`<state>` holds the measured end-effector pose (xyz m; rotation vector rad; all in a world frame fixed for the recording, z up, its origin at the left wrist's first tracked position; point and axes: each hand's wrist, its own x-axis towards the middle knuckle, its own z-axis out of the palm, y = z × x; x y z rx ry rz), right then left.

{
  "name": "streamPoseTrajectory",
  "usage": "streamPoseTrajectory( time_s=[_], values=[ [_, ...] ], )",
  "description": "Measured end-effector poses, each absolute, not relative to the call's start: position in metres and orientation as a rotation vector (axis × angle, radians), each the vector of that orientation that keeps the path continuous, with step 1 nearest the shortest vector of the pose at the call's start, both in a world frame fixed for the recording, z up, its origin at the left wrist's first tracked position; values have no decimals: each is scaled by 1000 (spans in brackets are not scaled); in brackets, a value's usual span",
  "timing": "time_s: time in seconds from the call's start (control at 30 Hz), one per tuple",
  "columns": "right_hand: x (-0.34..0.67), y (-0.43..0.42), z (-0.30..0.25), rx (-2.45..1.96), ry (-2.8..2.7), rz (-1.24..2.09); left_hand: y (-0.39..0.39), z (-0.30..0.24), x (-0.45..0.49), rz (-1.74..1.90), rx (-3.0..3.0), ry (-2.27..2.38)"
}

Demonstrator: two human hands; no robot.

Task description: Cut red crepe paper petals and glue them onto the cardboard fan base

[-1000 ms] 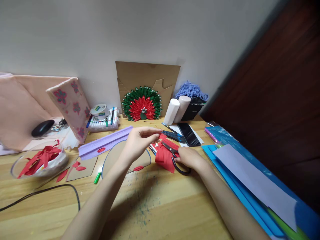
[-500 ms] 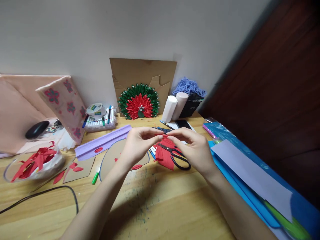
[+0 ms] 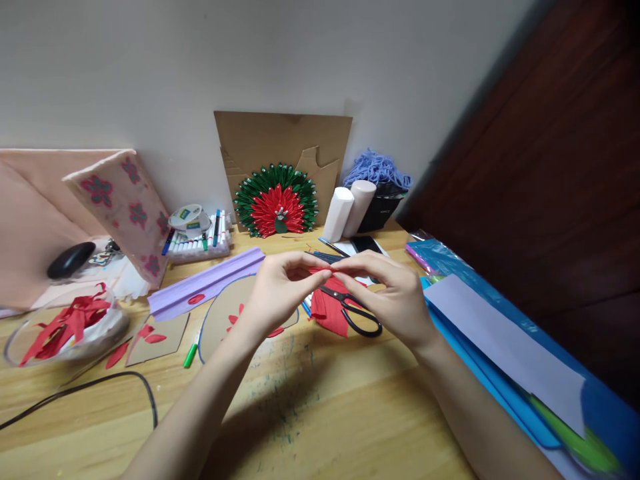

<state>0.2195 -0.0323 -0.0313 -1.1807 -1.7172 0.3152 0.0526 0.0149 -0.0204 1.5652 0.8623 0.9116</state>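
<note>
Both hands are up over the wooden table (image 3: 320, 420), and the left hand (image 3: 278, 288) and right hand (image 3: 397, 300) each pinch an end of a small red paper strip (image 3: 320, 270) between fingertips. It's held just above the black scissors (image 3: 356, 315), which lie on the folded red paper (image 3: 330, 312).

Both bare forearms come up from below and converge. The left forearm (image 3: 200, 407) slants in from the lower left with its wrist nearly straight. The left grip (image 3: 280, 287) has its back turned outward, and its thumb and forefinger are pinched together at the end nearest the other grip. The right forearm (image 3: 475, 413) slants in from the lower right. The right grip (image 3: 395, 300) is arched, knuckles up, with thumb and forefinger pressed together too. The two pinches meet tip to tip, both closed on a red paper strip (image 3: 320, 270) between them. The remaining fingers of each grip curl loosely below the pinch.
</note>
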Motion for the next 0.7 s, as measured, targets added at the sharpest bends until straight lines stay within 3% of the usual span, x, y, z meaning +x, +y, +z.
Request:
streamPoseTrajectory(
  time_s=[0.4, 0.7],
  values=[
    [218, -31, -33, -1208, -1646, 447, 14, -21, 51, 868, 1537, 837],
    [215, -34, -31, -1201, -1703, 295, 15, -19, 51, 855, 1527, 834]
  ],
)
